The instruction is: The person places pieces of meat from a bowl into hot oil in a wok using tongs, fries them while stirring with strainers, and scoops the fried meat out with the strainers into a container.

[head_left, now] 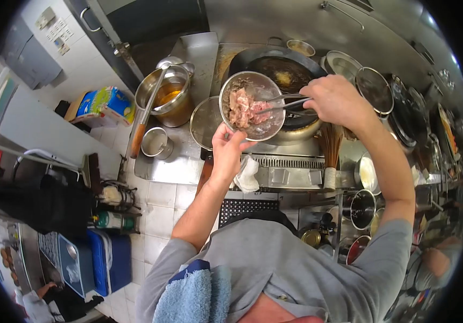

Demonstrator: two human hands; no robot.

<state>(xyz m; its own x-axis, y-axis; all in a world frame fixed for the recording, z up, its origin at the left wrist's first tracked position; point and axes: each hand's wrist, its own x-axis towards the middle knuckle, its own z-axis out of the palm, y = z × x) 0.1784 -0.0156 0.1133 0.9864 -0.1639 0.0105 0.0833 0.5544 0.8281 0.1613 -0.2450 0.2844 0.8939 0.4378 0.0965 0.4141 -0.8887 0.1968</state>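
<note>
My left hand (228,146) grips the near rim of a round metal bowl (268,131), thumb over the edge. Pieces of raw pink meat (246,109) lie inside the bowl, coated in something wet. My right hand (334,100) is closed around a pair of metal tongs (288,102), whose tips reach into the bowl and touch the meat. Just beyond the bowl, partly hidden by it, a large dark wok (247,56) holds dark oil with a pale golden piece of food (283,79) in it.
On the left counter stand a metal pot (180,112) of amber liquid with a long-handled ladle (139,137) across it and a small metal cup (157,143). A bamboo brush (330,156) stands right of the stove front. A wire strainer (374,90) is at the right.
</note>
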